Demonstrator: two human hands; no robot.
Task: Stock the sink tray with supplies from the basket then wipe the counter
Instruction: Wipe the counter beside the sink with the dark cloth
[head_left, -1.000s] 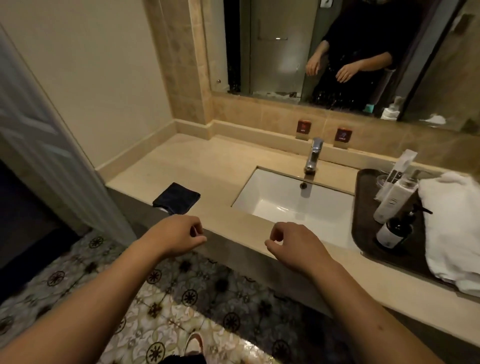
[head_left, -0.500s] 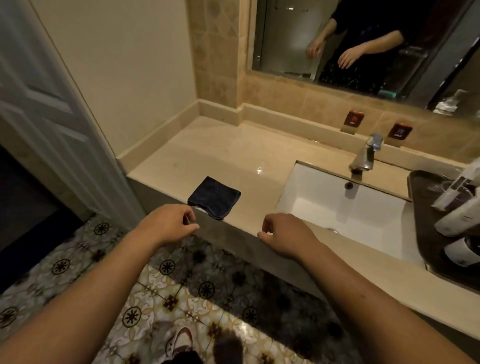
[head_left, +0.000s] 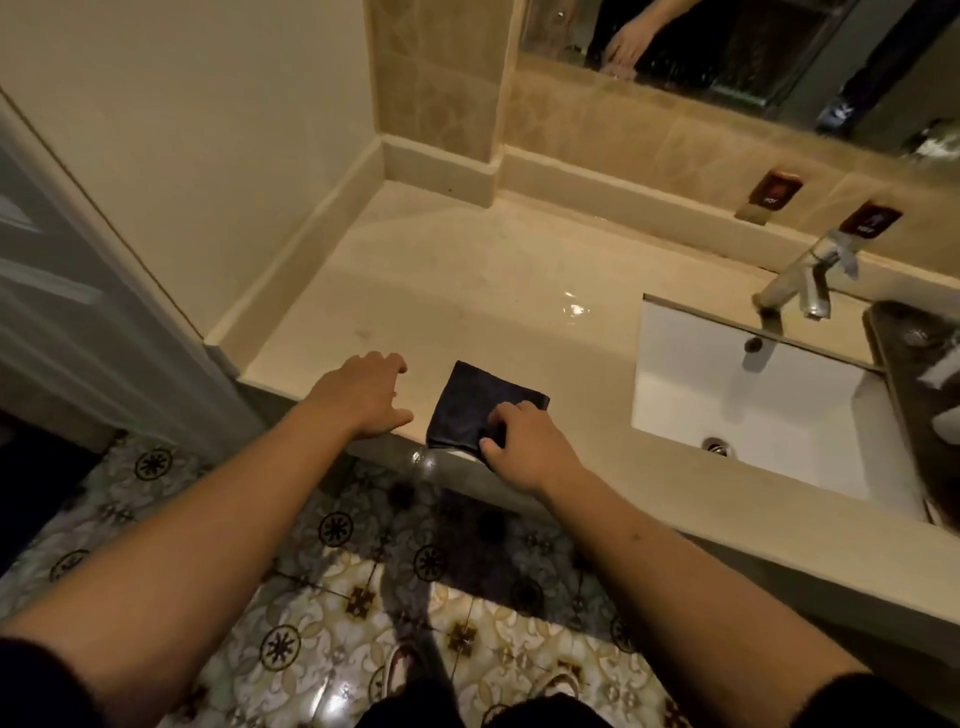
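Observation:
A folded dark cloth (head_left: 475, 402) lies at the front edge of the beige counter (head_left: 467, 291), left of the sink. My right hand (head_left: 524, 444) rests on the cloth's near right corner, fingers curled onto it and pinching its edge. My left hand (head_left: 363, 392) hovers over the counter edge just left of the cloth, fingers spread, holding nothing. The dark sink tray (head_left: 906, 353) shows at the far right edge, blurred, with pale supplies on it.
A white basin (head_left: 748, 384) with a chrome tap (head_left: 802, 275) sits right of the cloth. A mirror (head_left: 727, 47) runs along the back wall. A white door (head_left: 62, 291) stands at the left. Patterned floor tiles (head_left: 322, 597) lie below the counter front.
My view has swung left and down. My right hand moved left onto the dark cloth, and my left hand opened and came up over the counter edge beside it.

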